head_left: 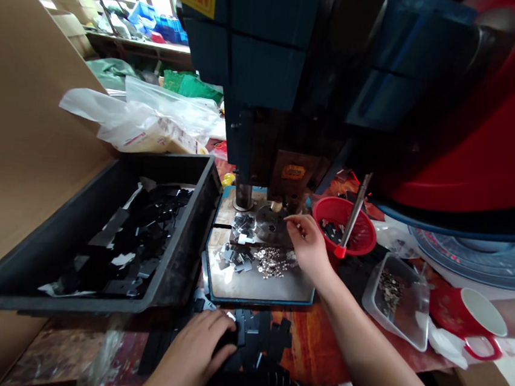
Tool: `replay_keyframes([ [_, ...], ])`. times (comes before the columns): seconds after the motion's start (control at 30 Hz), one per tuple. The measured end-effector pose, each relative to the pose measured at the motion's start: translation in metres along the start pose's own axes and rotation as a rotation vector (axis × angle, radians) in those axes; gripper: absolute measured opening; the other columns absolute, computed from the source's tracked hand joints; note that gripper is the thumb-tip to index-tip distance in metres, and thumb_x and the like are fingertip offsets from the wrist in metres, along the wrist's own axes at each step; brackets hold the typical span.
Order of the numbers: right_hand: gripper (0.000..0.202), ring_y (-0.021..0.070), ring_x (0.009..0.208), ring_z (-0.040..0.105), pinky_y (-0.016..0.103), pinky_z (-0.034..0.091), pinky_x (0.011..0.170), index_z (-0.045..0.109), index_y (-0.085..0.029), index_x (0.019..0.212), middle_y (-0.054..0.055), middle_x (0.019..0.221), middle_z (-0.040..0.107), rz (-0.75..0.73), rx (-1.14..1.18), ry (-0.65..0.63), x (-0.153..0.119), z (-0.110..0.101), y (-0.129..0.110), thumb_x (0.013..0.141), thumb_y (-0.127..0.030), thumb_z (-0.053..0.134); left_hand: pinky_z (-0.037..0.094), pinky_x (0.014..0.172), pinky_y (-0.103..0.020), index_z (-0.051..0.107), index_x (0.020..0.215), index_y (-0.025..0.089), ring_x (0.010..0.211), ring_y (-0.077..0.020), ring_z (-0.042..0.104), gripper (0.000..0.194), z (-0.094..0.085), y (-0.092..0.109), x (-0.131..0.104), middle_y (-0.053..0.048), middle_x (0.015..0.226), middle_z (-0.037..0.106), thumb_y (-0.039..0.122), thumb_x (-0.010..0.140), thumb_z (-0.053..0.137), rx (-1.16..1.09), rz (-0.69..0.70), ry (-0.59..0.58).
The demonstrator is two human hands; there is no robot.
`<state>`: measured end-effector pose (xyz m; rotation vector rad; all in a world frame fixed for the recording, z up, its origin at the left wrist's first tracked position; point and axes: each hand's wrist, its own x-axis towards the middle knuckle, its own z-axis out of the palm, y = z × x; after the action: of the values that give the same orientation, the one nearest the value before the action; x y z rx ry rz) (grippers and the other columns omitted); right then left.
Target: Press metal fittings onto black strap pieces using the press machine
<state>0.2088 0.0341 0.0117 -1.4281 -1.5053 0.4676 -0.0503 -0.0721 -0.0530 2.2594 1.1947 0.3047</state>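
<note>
At the right of the press's round die [269, 223], my right hand [307, 240] is closed in a pinch; what its fingertips hold, if anything, is too small to make out. My left hand [204, 339] curls over the flat black pieces [251, 332] in front of the press plate, its thumb and fingers around one of them. Small shiny metal parts [269, 262] lie heaped on the press plate [253, 286]. Beside them are several dark flat pieces [241, 258] and a small white object [244, 239]. The press head [292, 172] stands above the die.
A black bin [151, 304] of black pieces stands left, near a cardboard panel [29, 104]. To the right are a red basket [365, 240], a metal lever [354, 217], a clear tub [412, 329] of small metal parts and a red mug [451, 309]. Plastic bags [142, 115] lie behind.
</note>
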Motion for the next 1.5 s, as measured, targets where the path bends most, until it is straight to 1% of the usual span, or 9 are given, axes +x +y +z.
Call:
replay_keyframes([
  [0.17, 0.017, 0.0177, 0.087, 0.059, 0.03, 0.044, 0.08, 0.064, -0.022, 0.091, 0.004, 0.09, 0.065, 0.075, 0.067, -0.152, -0.047, -0.014, -0.011, 0.088, -0.03, 0.049, 0.05, 0.081, -0.036, 0.064, 0.103, 0.025, 0.092, -0.0227, 0.062, 0.021, 0.001, 0.002, 0.009, -0.005, 0.099, 0.067, 0.032, 0.084, 0.057, -0.018, -0.015, 0.051],
  [0.33, 0.02, 0.0174, 0.09, 0.059, 0.029, 0.044, 0.081, 0.064, -0.022, 0.095, 0.004, 0.094, 0.065, 0.179, 0.118, -0.252, -0.076, -0.018, -0.019, 0.09, -0.034, 0.049, 0.048, 0.08, -0.033, 0.072, 0.085, 0.024, 0.084, -0.0208, 0.064, 0.017, -0.014, 0.02, 0.01, -0.004, 0.087, 0.07, 0.032, 0.085, 0.056, -0.176, -0.04, 0.187],
  [0.43, 0.021, 0.0157, 0.083, 0.059, 0.028, 0.045, 0.077, 0.063, -0.022, 0.097, 0.003, 0.087, 0.065, 0.276, 0.194, -0.317, -0.084, -0.013, -0.025, 0.09, -0.035, 0.048, 0.047, 0.085, -0.032, 0.073, 0.092, 0.024, 0.09, -0.021, 0.064, 0.02, -0.03, 0.034, 0.02, -0.005, 0.095, 0.072, 0.037, 0.082, 0.061, -0.485, -0.289, 0.326],
  [0.53, 0.023, 0.0137, 0.075, 0.059, 0.028, 0.045, 0.073, 0.061, -0.021, 0.1, 0.001, 0.081, 0.065, 0.352, 0.316, -0.452, -0.09, -0.005, -0.032, 0.092, -0.038, 0.046, 0.05, 0.078, -0.029, 0.07, 0.104, 0.021, 0.09, -0.0212, 0.066, 0.033, -0.041, 0.047, 0.037, -0.007, 0.094, 0.073, 0.043, 0.081, 0.062, -1.009, -0.537, 0.321],
  [0.7, 0.03, 0.0119, 0.068, 0.06, 0.027, 0.047, 0.068, 0.054, -0.018, 0.09, 0.001, 0.077, 0.064, 0.468, 0.583, -0.583, -0.097, 0.002, -0.042, 0.091, -0.047, 0.046, 0.051, 0.074, -0.023, 0.069, 0.103, 0.017, 0.092, -0.0186, 0.066, 0.034, -0.044, 0.063, 0.053, -0.009, 0.097, 0.072, 0.039, 0.078, 0.067, -1.488, -0.614, 0.322],
  [0.9, 0.034, 0.0119, 0.067, 0.064, 0.025, 0.048, 0.066, 0.049, -0.018, 0.092, 0.005, 0.079, 0.069, 0.697, 0.886, -0.59, -0.101, 0.001, -0.045, 0.086, -0.05, 0.055, 0.052, 0.075, -0.023, 0.07, 0.103, 0.016, 0.095, -0.019, 0.065, 0.03, -0.041, 0.072, 0.058, -0.01, 0.101, 0.072, 0.035, 0.08, 0.066, -1.597, -0.601, 0.334],
  [1.13, 0.026, 0.0108, 0.063, 0.064, 0.02, 0.049, 0.058, 0.05, -0.017, 0.094, 0.004, 0.077, 0.066, 0.925, 1.182, -0.511, -0.1, 0.0, -0.045, 0.089, -0.042, 0.054, 0.054, 0.073, -0.024, 0.069, 0.104, 0.017, 0.08, -0.0148, 0.067, 0.029, -0.039, 0.072, 0.06, -0.009, 0.102, 0.071, 0.036, 0.083, 0.062, -1.63, -0.603, 0.265],
  [1.3, 0.03, 0.0108, 0.063, 0.063, 0.02, 0.051, 0.058, 0.052, -0.016, 0.097, 0.004, 0.075, 0.064, 0.95, 1.284, -0.527, -0.099, 0.0, -0.041, 0.091, -0.045, 0.048, 0.052, 0.081, -0.026, 0.068, 0.106, 0.016, 0.088, -0.0169, 0.067, 0.034, -0.038, 0.07, 0.057, -0.009, 0.099, 0.072, 0.039, 0.082, 0.063, -1.554, -0.546, 0.23],
  [1.5, 0.03, 0.0107, 0.064, 0.063, 0.021, 0.052, 0.059, 0.051, -0.017, 0.097, 0.005, 0.077, 0.064, 0.948, 1.311, -0.524, -0.098, 0.0, -0.042, 0.093, -0.045, 0.043, 0.051, 0.077, -0.025, 0.068, 0.108, 0.015, 0.082, -0.0157, 0.067, 0.037, -0.037, 0.068, 0.054, -0.008, 0.094, 0.073, 0.042, 0.082, 0.062, -1.485, -0.539, 0.254],
])
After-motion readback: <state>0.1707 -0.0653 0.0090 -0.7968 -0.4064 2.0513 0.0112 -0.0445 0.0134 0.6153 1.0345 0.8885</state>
